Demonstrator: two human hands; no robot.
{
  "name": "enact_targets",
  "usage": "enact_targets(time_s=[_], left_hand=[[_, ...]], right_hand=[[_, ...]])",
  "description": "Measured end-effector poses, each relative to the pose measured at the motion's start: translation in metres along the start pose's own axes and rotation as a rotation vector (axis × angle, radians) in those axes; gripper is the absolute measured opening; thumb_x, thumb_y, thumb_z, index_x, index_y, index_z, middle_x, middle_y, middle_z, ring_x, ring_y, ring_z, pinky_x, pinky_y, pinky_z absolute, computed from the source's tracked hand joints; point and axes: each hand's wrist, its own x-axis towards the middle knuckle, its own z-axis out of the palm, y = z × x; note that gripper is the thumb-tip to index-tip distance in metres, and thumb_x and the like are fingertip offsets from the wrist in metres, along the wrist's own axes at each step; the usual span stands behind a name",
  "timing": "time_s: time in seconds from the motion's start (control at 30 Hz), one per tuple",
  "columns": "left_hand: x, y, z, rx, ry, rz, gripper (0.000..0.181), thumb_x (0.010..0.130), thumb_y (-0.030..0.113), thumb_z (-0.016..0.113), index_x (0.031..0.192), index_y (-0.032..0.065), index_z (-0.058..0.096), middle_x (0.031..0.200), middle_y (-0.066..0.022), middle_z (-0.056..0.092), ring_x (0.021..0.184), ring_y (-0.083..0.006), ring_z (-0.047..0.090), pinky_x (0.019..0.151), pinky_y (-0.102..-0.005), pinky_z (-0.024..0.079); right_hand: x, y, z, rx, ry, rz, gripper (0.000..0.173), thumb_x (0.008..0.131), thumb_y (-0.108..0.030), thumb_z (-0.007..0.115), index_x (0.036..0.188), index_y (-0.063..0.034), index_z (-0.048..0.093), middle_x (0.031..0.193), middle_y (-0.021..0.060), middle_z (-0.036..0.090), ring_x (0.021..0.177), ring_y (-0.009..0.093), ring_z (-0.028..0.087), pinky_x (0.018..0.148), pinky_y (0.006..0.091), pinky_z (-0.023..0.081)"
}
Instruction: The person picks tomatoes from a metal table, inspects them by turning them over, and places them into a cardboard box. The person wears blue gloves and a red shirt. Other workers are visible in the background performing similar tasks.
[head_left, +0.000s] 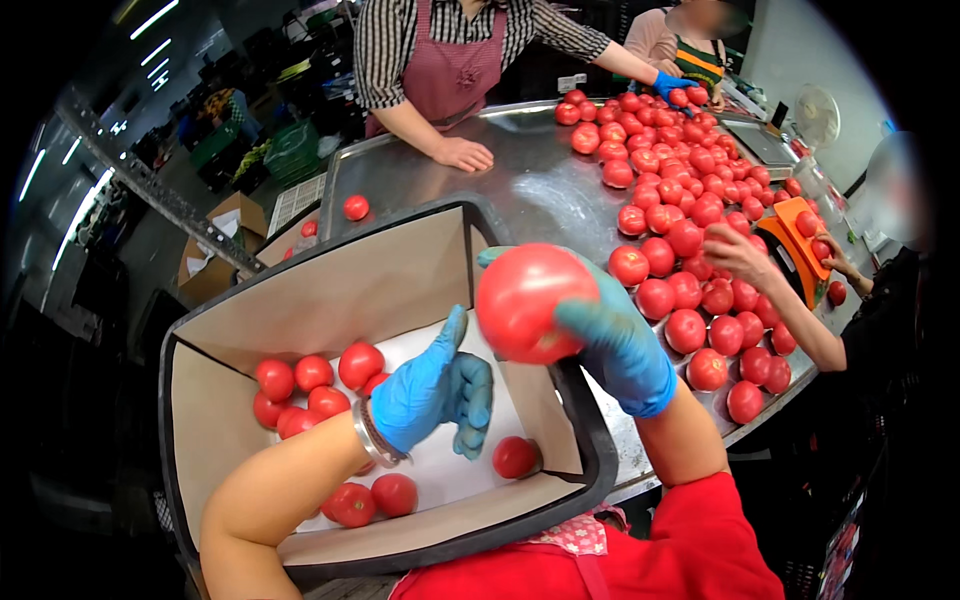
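Gloved in blue, my right hand (622, 345) grips a large red tomato (534, 300) above the right rim of a black crate (607, 450). My left hand (435, 394), also in a blue glove, is over the crate's inside, fingers apart and slightly curled, holding nothing. Brown board lines the crate's walls and white paper its floor. Several tomatoes (360, 365) lie inside at the left, partly hidden by my left forearm. One more tomato (514, 457) rests near the right wall, and a tomato (394, 495) sits near the front wall.
Many tomatoes (686, 330) cover the right side of a metal table (525, 161). Across it, a person in an apron reaches into them with a blue glove (671, 86). At right, another person's bare hand (731, 251) is over the tomatoes, beside an orange scale (802, 240).
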Motion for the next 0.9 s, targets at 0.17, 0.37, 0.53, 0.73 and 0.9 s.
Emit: enact_targets(time_s=[0.17,0.37,0.53,0.73,0.9], left_hand=[[0.0,0.008,-0.057,0.645,0.426,-0.093,0.06,0.091,0.054,0.036,0.076,-0.0004,0.059,0.069,-0.012,0.061,0.059,-0.02,0.06,0.06,-0.0311,0.05],[-0.023,-0.001,-0.13,1.362,0.65,-0.291,0.04,0.086,0.038,0.05,0.081,-0.0004,0.062,0.073,-0.0163,0.062,0.065,-0.0262,0.058,0.065,-0.0354,0.047],[-0.04,-0.013,-0.173,1.473,0.63,-0.259,0.03,0.077,0.032,0.059,0.082,0.0025,0.061,0.076,-0.019,0.061,0.066,-0.029,0.058,0.063,-0.0376,0.047],[-0.053,-0.001,-0.165,1.568,0.616,-0.311,0.033,0.07,0.025,0.065,0.095,0.0048,0.058,0.097,-0.0171,0.058,0.085,-0.0315,0.057,0.078,-0.037,0.046],[-0.041,-0.013,-0.133,1.659,0.317,-0.419,0.044,0.069,0.029,0.067,0.107,0.0093,0.057,0.102,-0.0156,0.057,0.092,-0.032,0.057,0.081,-0.0371,0.047]], right_hand=[[-0.002,0.01,-0.034,0.542,0.168,0.017,0.067,0.085,-0.062,0.039,0.119,-0.0047,0.045,0.1,0.0167,0.06,0.079,0.028,0.064,0.051,0.0313,0.054],[-0.03,0.039,-0.083,0.64,0.288,0.066,0.059,0.085,-0.053,0.049,0.123,-0.0088,0.043,0.112,0.0159,0.055,0.092,0.035,0.06,0.054,0.0343,0.053],[-0.058,0.081,-0.13,-0.184,0.84,-0.124,0.052,0.081,-0.033,0.062,0.124,-0.0104,0.045,0.116,0.007,0.052,0.094,0.021,0.057,0.06,0.031,0.053],[-0.088,0.137,-0.19,-1.137,1.013,-0.135,0.066,0.07,-0.011,0.072,0.128,-0.004,0.042,0.127,0.0137,0.045,0.113,0.025,0.045,0.097,0.0339,0.037],[-0.101,0.158,-0.195,-1.43,0.888,-0.205,0.07,0.068,-0.005,0.071,0.131,-0.0055,0.039,0.132,0.012,0.042,0.116,0.029,0.043,0.102,0.0357,0.033]])
